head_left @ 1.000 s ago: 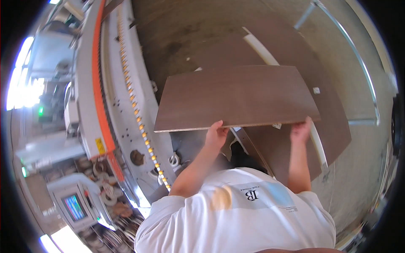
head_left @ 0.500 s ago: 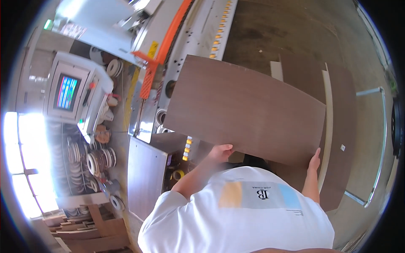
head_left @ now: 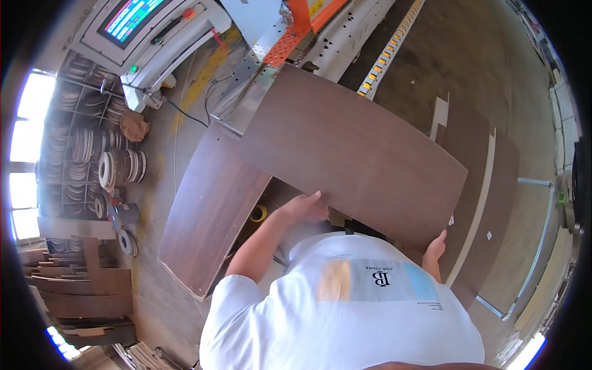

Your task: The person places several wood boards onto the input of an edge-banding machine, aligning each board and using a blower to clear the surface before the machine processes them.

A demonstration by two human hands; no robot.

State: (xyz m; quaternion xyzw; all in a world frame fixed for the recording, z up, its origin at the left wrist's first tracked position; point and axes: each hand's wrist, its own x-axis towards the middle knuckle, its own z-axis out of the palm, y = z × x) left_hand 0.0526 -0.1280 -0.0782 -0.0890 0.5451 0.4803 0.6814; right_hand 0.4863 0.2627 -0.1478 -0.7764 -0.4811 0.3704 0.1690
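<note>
A large brown wood-grain board (head_left: 357, 148) lies flat in front of me, tilted across the view. My left hand (head_left: 303, 208) grips its near edge left of the middle, thumb at the edge and the other fingers partly blurred. At its near right corner my right hand (head_left: 435, 246) holds on, thumb at the edge and fingers mostly hidden. The board's far left end reaches the end of a long machine (head_left: 330, 52) with an orange guard (head_left: 290, 44). Left of the board is a brown wood-grain panel top (head_left: 213, 206), partly covered by the board.
A control panel with a lit screen (head_left: 132, 20) stands at the far left. Below it, rolls of edge banding (head_left: 120, 168) sit on a rack. A yellow tape roll (head_left: 258, 213) shows beside the panel top. More brown boards (head_left: 493, 203) and a metal frame (head_left: 533, 246) are on the right.
My view has shifted, so the control panel and machine sit higher and more of the panel top shows. The board stays in both hands and its left end has swung slightly.
</note>
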